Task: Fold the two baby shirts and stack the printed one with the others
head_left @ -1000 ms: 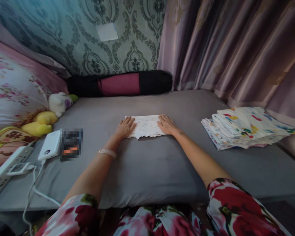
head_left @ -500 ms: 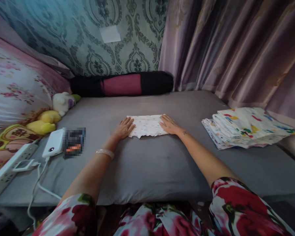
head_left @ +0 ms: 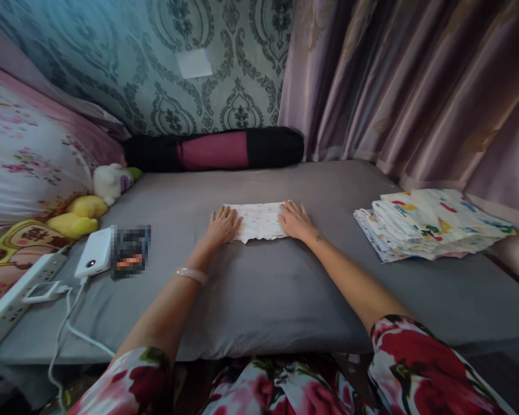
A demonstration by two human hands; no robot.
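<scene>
A small folded white cloth (head_left: 258, 220) with a faint print lies flat on the grey mattress (head_left: 259, 300) in front of me. My left hand (head_left: 222, 225) rests flat on its left end, fingers spread. On the cloth's right end my right hand (head_left: 294, 220) lies the same way, palm down and open. A pale bangle sits on my left wrist. Neither hand grips anything.
A stack of folded colourful printed cloths (head_left: 432, 222) lies at the right by the curtain. At the left are a white power bank (head_left: 94, 258), a power strip (head_left: 12, 297) with cables, yellow and white plush toys (head_left: 80, 210). A black-and-maroon roll (head_left: 216, 148) lies against the wall.
Both hands have slid slightly inward along the cloth, the left one turning its fingers more upright. The cloth stays flat in place.
</scene>
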